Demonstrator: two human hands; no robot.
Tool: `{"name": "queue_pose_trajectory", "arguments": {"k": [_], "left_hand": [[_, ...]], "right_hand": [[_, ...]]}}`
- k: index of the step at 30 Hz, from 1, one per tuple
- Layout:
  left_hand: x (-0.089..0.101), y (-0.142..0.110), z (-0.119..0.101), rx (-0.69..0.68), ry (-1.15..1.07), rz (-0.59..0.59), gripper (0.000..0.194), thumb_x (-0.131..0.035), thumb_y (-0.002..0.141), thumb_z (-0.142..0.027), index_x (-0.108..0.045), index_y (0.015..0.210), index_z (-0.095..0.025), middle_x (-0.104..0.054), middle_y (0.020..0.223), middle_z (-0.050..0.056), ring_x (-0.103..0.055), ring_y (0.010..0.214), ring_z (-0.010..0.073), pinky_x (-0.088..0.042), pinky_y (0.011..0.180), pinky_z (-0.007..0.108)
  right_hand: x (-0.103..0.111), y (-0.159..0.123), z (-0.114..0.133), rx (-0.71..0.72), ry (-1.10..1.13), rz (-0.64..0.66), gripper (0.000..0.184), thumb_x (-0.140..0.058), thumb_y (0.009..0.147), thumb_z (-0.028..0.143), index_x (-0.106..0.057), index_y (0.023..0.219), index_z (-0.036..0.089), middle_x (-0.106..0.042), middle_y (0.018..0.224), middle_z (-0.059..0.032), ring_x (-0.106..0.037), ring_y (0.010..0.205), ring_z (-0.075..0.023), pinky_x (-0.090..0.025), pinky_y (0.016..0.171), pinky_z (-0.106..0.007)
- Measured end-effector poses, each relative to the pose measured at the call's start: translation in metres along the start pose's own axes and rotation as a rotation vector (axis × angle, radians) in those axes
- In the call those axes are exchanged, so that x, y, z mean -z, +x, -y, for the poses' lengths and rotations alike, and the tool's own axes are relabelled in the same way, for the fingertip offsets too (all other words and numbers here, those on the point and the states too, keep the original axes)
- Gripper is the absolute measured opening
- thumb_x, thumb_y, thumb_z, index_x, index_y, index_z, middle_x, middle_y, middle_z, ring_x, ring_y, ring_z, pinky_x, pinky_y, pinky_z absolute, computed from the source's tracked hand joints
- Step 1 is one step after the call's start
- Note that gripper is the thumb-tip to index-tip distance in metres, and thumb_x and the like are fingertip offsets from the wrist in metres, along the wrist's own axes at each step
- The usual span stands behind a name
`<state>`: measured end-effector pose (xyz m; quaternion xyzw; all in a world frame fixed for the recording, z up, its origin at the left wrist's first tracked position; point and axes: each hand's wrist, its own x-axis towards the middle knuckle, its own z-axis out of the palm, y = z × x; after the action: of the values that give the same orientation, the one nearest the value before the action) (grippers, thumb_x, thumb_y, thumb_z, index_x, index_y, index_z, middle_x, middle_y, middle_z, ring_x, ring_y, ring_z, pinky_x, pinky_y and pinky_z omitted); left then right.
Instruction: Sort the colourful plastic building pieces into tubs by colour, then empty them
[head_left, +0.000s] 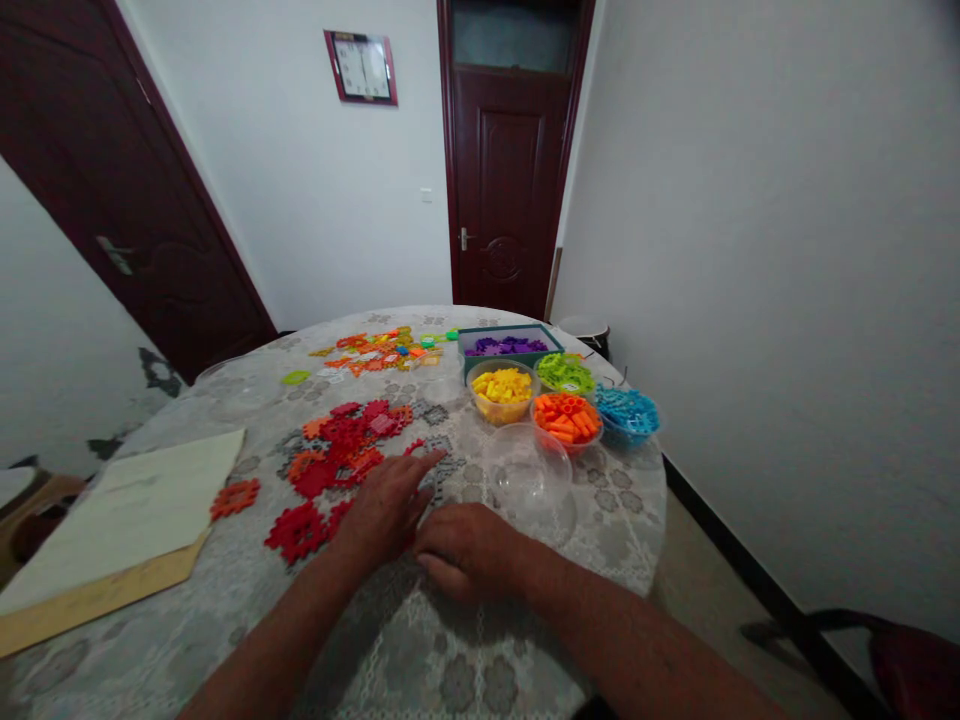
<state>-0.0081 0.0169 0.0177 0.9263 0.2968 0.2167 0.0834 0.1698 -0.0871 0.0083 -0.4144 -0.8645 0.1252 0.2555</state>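
Observation:
My left hand [386,505] lies low over the table, fingers stretched toward the right, at the edge of a pile of red gear-shaped plastic pieces [349,440]. Just past its fingertips are grey gear-shaped pieces [444,455]. My right hand [466,550] rests close beside it, with its fingers curled under. Whatever those fingers hold, if anything, is hidden. A trace of red shows between the two hands, too small to name. An empty clear plastic bowl [529,485] stands to the right of the hands.
Bowls of yellow pieces [502,385], orange tubes [568,418], green pieces [566,372] and blue pieces [628,412] stand at the right. Behind them is a box [469,365] of purple pieces. Mixed pieces [382,350] lie farther back. A paper-covered board [142,500] lies left.

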Motion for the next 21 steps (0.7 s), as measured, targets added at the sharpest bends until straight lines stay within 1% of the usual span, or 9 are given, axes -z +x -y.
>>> {"name": "queue_pose_trajectory", "arguments": {"k": [4,8,10,13,15,17,19,21], "left_hand": [[-0.006,0.012,-0.017,-0.091,-0.025,0.109,0.058,-0.057,0.099,-0.022,-0.052,0.156,-0.034,-0.072,0.123,0.008,-0.063,0.115,0.0273,-0.049,0.107,0.046],[-0.013,0.024,-0.032,-0.143,-0.052,0.151,0.064,-0.060,0.099,-0.020,-0.047,0.160,-0.036,-0.071,0.131,0.007,-0.063,0.120,0.0260,-0.049,0.108,0.044],[-0.017,0.032,-0.040,-0.182,-0.032,0.178,0.060,-0.063,0.099,-0.024,-0.051,0.157,-0.035,-0.072,0.128,0.008,-0.065,0.118,0.0263,-0.051,0.106,0.043],[-0.022,0.042,-0.048,-0.215,0.031,0.220,0.041,-0.065,0.100,-0.030,-0.065,0.141,-0.029,-0.075,0.116,0.008,-0.068,0.111,0.0271,-0.053,0.100,0.042],[-0.024,0.046,-0.049,-0.201,0.076,0.224,0.029,-0.064,0.100,-0.029,-0.071,0.128,-0.026,-0.075,0.112,0.008,-0.069,0.108,0.0269,-0.054,0.097,0.041],[-0.023,0.047,-0.048,-0.157,0.113,0.212,0.022,-0.062,0.101,-0.028,-0.072,0.120,-0.026,-0.075,0.110,0.008,-0.070,0.107,0.0265,-0.054,0.096,0.040],[-0.021,0.048,-0.044,-0.100,0.122,0.183,0.022,-0.060,0.101,-0.028,-0.072,0.120,-0.026,-0.075,0.111,0.008,-0.070,0.106,0.0259,-0.055,0.096,0.040],[-0.018,0.048,-0.039,-0.051,0.100,0.148,0.026,-0.058,0.102,-0.029,-0.070,0.125,-0.027,-0.075,0.115,0.008,-0.070,0.109,0.0251,-0.055,0.097,0.039]], "right_hand": [[-0.004,-0.009,0.002,0.054,0.081,0.110,0.012,-0.066,0.093,0.027,-0.074,0.092,0.019,-0.077,0.091,-0.0038,-0.069,0.083,-0.0180,-0.052,0.077,-0.027],[-0.008,-0.015,-0.002,0.113,0.206,0.175,0.013,-0.066,0.092,0.026,-0.077,0.091,0.019,-0.078,0.086,-0.0020,-0.068,0.075,-0.0154,-0.050,0.071,-0.025],[-0.011,-0.016,-0.003,0.124,0.248,0.186,0.014,-0.067,0.091,0.027,-0.077,0.089,0.018,-0.076,0.080,-0.0012,-0.067,0.069,-0.0143,-0.047,0.066,-0.024],[-0.013,-0.018,-0.005,0.109,0.249,0.174,0.014,-0.068,0.089,0.029,-0.076,0.086,0.017,-0.074,0.074,-0.0005,-0.063,0.063,-0.0136,-0.042,0.060,-0.024],[-0.012,-0.019,-0.006,0.086,0.225,0.159,0.014,-0.069,0.088,0.028,-0.076,0.084,0.017,-0.073,0.073,-0.0004,-0.062,0.062,-0.0138,-0.040,0.059,-0.024],[-0.010,-0.019,-0.007,0.071,0.206,0.153,0.013,-0.069,0.088,0.028,-0.075,0.083,0.018,-0.073,0.073,-0.0007,-0.062,0.064,-0.0142,-0.041,0.061,-0.024],[-0.009,-0.020,-0.007,0.070,0.209,0.151,0.012,-0.069,0.088,0.028,-0.075,0.084,0.018,-0.074,0.077,-0.0014,-0.063,0.066,-0.0148,-0.042,0.063,-0.025],[-0.008,-0.020,-0.008,0.079,0.231,0.146,0.011,-0.068,0.089,0.027,-0.075,0.087,0.018,-0.074,0.081,-0.0023,-0.065,0.070,-0.0155,-0.045,0.066,-0.025]]}}
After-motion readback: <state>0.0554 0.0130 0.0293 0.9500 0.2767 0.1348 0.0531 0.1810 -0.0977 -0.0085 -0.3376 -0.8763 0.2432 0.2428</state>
